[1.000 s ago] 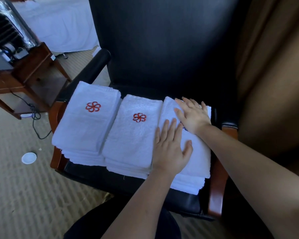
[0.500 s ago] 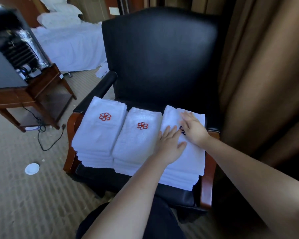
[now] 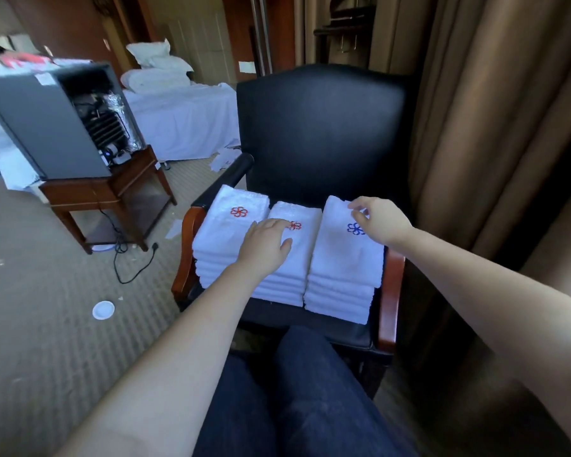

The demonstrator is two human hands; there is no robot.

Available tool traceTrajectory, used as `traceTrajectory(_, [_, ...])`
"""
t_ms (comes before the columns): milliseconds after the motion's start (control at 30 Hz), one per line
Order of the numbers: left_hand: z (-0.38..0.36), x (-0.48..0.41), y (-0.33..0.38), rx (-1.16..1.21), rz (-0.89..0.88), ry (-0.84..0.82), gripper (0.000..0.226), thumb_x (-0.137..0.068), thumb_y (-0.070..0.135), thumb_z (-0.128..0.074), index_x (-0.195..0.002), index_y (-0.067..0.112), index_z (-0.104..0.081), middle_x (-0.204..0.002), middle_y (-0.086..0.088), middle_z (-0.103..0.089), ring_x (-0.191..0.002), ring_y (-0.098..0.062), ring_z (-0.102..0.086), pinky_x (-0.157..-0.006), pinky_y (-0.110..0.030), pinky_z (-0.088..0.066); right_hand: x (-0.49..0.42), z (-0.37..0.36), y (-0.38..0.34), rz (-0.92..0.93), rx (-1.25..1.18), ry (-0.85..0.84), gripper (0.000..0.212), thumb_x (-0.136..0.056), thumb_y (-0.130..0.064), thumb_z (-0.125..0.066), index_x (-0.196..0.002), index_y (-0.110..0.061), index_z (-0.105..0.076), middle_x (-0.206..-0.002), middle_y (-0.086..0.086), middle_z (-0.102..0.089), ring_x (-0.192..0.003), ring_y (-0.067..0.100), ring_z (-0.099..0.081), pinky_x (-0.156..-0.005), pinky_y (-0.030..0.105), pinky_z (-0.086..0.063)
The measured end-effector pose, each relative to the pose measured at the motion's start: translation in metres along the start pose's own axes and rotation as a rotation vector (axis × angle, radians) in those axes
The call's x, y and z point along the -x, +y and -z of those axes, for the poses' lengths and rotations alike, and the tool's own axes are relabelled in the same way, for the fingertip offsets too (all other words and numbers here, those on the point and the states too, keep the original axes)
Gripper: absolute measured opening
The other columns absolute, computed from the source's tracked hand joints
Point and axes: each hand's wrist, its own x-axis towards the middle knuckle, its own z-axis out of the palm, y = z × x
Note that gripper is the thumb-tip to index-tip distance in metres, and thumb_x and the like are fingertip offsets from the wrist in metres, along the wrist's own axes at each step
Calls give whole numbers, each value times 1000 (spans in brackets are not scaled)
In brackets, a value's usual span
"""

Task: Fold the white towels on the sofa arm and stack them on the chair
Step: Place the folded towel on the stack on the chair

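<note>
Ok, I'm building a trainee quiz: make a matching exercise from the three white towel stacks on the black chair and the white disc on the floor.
1 left stack of folded white towels
2 middle stack
3 right stack
4 small round white disc

a blue flower emblem on top
b left hand rests on it
c lies on the carpet
d red flower emblem uncovered

Pairs: 1-d, 2-b, 3-a, 4-c

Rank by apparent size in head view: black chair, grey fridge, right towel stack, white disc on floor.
1. black chair
2. grey fridge
3. right towel stack
4. white disc
The fridge stands farther back, so this is image size only.
</note>
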Motion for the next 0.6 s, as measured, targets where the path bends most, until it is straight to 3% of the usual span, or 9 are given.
traceTrajectory(67, [16,11,2,-5,6,1,42,-101,25,-47,-140,13,-47,-143,-6,-49,-133,-24,-39,-113,-36,-27,13,8,-12,26,1,22,29,-99,-22,-47,-123,-16,-61,-118,-3,-65,-81,14,-61,-76,31,-50])
traceTrajectory(267, [63,40,6,-39,-10,94,34,-99,24,-50,-129,12,-58,-131,-5,-59,-123,-23,-50,-99,-36,-41,36,32,-58,126,-6,80,25,-95,-22,-47,-111,-17,-66,-90,-5,-66,-79,27,-68,-73,35,-55])
traceTrajectory(400, [88,53,-4,-122,16,163,31,-98,24,-51,-125,13,-60,-129,-3,-60,-119,-23,-51,-92,-34,-40,34,41,-93,190,-16,110,24,-95,-20,-48,-110,-16,-67,-95,-1,-71,-87,21,-64,-82,38,-53])
traceTrajectory(600, [127,84,-41,-199,121,213,31,-98,28,-50,-124,14,-60,-124,-5,-60,-116,-26,-51,-95,-41,-41,23,30,-152,314,-65,84,22,-95,-19,-49,-110,-16,-66,-98,-3,-70,-88,19,-63,-81,34,-52])
